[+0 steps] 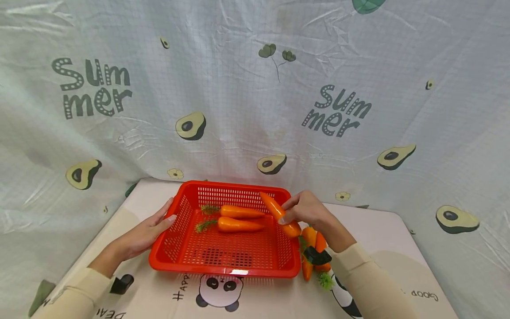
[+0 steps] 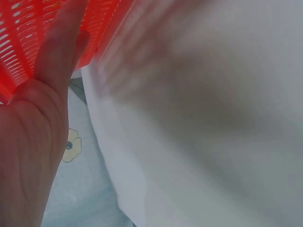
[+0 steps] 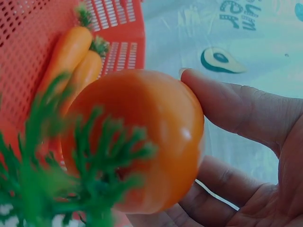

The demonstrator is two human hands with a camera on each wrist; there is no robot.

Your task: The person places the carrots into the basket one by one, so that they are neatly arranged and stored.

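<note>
An orange toy carrot (image 1: pixel 272 207) is held over the right side of a red plastic basket (image 1: pixel 207 269), its tip pointing up and left. My right hand (image 1: pixel 304 208) grips it between thumb and fingers; in the right wrist view its round orange end (image 3: pixel 156 137) and green leaves (image 3: pixel 94 165) face the camera. On the basket's left rim lies the thumb of my left hand (image 1: pixel 149 228), with the fingers along the outer wall. Two carrots, one upper (image 1: pixel 241 212) and one lower (image 1: pixel 239 224), lie side by side inside the basket, green tops to the left.
More carrots (image 1: pixel 307 268) with green leafy tops (image 1: pixel 325 281) lie on the table just right of the basket, partly hidden by my right arm. The light table cover (image 1: pixel 219 292) carries panda prints. A curtain (image 1: pixel 239 88) with avocado prints hangs behind the table.
</note>
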